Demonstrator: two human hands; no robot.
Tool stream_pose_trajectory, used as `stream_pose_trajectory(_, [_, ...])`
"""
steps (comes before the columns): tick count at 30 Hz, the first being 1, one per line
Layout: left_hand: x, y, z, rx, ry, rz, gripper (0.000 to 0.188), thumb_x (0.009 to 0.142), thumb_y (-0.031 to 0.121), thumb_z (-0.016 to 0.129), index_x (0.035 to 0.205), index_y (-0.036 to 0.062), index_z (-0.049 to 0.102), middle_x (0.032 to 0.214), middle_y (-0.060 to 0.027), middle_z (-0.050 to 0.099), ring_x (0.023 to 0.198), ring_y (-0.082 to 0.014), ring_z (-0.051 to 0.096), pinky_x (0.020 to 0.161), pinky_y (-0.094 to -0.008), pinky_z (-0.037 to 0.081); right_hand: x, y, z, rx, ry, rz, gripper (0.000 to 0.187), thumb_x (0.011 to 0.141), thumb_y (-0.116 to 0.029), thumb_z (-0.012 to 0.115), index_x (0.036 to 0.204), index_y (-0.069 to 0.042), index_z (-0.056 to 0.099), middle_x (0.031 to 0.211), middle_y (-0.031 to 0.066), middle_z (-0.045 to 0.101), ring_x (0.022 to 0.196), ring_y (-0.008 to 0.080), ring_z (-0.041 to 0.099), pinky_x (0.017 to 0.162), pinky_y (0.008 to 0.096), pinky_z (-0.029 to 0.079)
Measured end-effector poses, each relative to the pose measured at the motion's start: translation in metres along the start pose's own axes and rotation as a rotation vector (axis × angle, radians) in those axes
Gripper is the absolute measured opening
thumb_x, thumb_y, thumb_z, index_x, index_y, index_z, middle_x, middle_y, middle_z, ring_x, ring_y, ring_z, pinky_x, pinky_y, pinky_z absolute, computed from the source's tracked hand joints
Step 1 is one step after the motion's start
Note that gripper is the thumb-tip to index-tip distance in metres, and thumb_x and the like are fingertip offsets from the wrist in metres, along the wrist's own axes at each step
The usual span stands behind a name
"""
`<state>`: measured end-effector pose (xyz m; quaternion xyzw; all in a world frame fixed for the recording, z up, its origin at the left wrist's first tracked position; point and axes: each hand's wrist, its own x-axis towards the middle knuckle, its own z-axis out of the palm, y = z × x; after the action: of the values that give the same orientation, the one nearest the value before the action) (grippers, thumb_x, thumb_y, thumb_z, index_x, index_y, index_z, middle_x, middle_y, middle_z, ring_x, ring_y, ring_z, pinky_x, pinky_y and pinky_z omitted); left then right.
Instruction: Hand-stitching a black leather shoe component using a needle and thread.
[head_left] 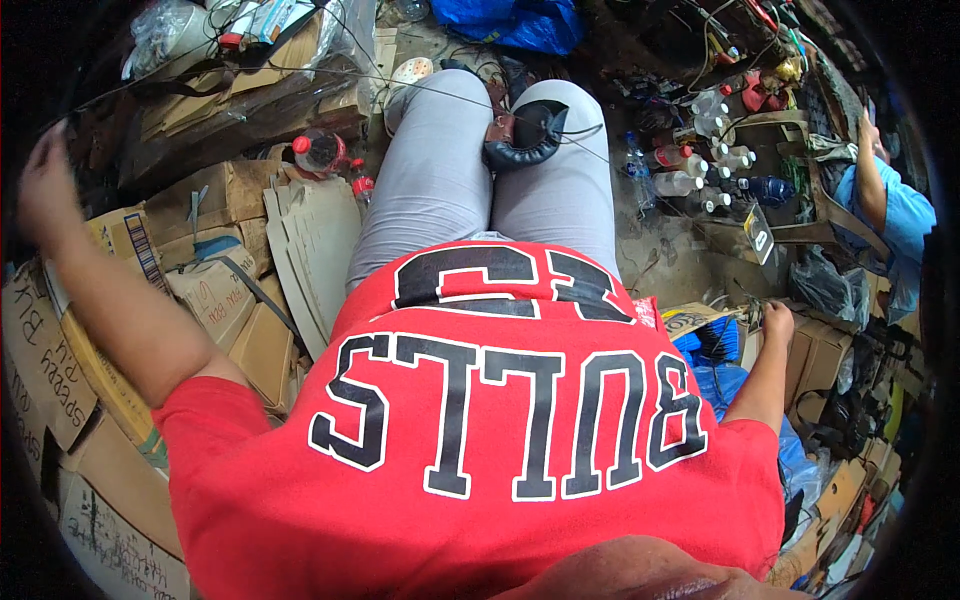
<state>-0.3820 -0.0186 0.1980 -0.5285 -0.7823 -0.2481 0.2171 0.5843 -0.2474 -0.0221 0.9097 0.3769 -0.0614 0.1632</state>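
My left hand (50, 190) is raised out to the far left, above cardboard, and its fingers are smeared by motion. A thin dark cord (330, 72) crosses from near that hand toward my knees; whether the hand grips it is unclear. Across my thighs rests a curved, padded black leather piece (525, 155) with a brown part (500, 130) at its left; its kind does not show. Cord also loops at its right side. My right hand (778, 322) is closed, out to the right beside a cardboard box, and what its fingers hold, if anything, is hidden.
Flattened cardboard (315, 240) and a red-capped bottle (320, 152) lie left of my legs. Several plastic bottles (680, 183) stand on the floor at right. Beyond them sits another person in a blue shirt (905, 235). A blue tarp (515, 22) lies ahead.
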Motion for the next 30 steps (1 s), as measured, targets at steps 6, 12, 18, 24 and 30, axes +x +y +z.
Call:
stream_pose_trajectory(6, [-0.173,0.208,0.092,-0.834,-0.624,0.577,0.033,0.078,0.005,0.061,0.11,0.0068,0.063,0.106,-0.0082,0.063,0.095,-0.0175,0.059,0.085,-0.0291,0.044,-0.094,-0.26,-0.037,0.961,-0.298,-0.625,0.047,0.084,-0.019,0.064,0.129,-0.017,0.051,0.095,0.0058,0.062,0.083,0.0127,0.055,0.075,0.0253,0.044])
stream_pose_trajectory(12, [-0.236,0.273,0.116,-1.003,-1.181,0.405,0.019,0.085,0.013,0.058,0.1,0.0021,0.064,0.089,-0.0081,0.066,0.084,-0.0143,0.06,0.075,-0.0282,0.046,-0.174,-0.379,-0.09,1.094,-0.573,-0.886,0.022,0.087,-0.025,0.061,0.097,-0.005,0.061,0.069,-0.0068,0.043,0.061,0.0033,0.037,0.054,0.0203,0.032])
stream_pose_trajectory(18, [-0.193,0.197,0.14,-0.92,-0.941,0.245,0.025,0.088,0.024,0.057,0.079,0.0,0.058,0.064,-0.0005,0.053,0.062,-0.0098,0.046,0.061,-0.026,0.04,-0.12,-0.334,-0.071,1.304,-0.622,-0.706,0.026,0.087,-0.032,0.06,0.077,-0.008,0.056,0.065,-0.0075,0.041,0.058,0.005,0.034,0.053,0.0219,0.028])
stream_pose_trajectory(24, [-0.186,0.156,0.164,-0.907,-0.798,0.04,0.025,0.086,0.024,0.06,0.097,0.0021,0.062,0.091,-0.0063,0.063,0.085,-0.0164,0.058,0.077,-0.0279,0.044,-0.094,-0.308,-0.06,1.277,-0.616,-0.568,0.027,0.089,-0.028,0.055,0.108,-0.008,0.06,0.071,-0.0046,0.043,0.061,0.007,0.038,0.059,0.0203,0.033])
stream_pose_trajectory(30, [-0.207,0.273,0.121,-1.149,-0.904,0.667,0.033,0.079,0.015,0.067,0.111,0.008,0.061,0.117,-0.0117,0.059,0.105,-0.0207,0.057,0.091,-0.0296,0.043,-0.133,-0.37,-0.11,1.03,-0.289,-0.953,0.029,0.085,-0.01,0.059,0.114,-0.008,0.062,0.077,0.0008,0.051,0.068,0.0091,0.048,0.065,0.0241,0.042])
